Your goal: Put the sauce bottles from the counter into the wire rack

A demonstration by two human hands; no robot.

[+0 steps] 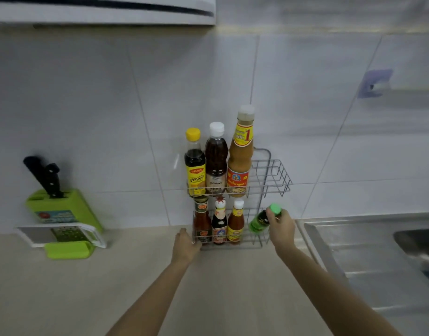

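Note:
A two-tier wire rack (276,175) stands on the counter against the tiled wall. Its upper tier holds three tall bottles: a yellow-capped dark sauce (194,163), a white-capped brown sauce (216,158) and a tall orange sauce (241,154). Three smaller bottles (219,223) fill the left of the lower tier. My right hand (280,226) grips a green bottle (259,220) with a green cap, tilted, at the right end of the lower tier. My left hand (185,246) rests on the rack's lower left corner, fingers curled on the wire.
A green knife block (63,209) with black-handled knives and a grater (65,235) stand at the left on the beige counter (111,287). A steel sink (378,251) lies to the right of the rack. A purple hook (374,83) sticks to the wall.

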